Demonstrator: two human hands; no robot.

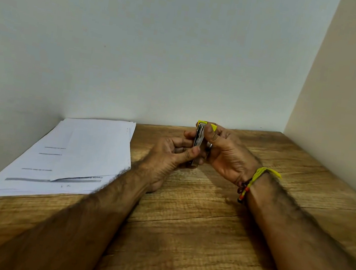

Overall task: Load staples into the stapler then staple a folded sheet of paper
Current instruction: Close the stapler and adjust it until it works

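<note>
A small stapler (199, 140) with a silver metal body and yellow plastic ends is held upright above the wooden table, between both hands. My right hand (224, 155) grips it from the right, thumb pressed near its yellow top. My left hand (169, 156) pinches its lower part with thumb and fingers from the left. No loose staples show; the fingers hide much of the stapler. A folded sheet of paper (92, 152) lies on top of a paper stack at the left.
The stack of printed white papers (29, 173) lies on the left of the wooden table (193, 228). White walls close the back and left; a beige panel stands at the right. Thread bracelets circle my right wrist (250, 186).
</note>
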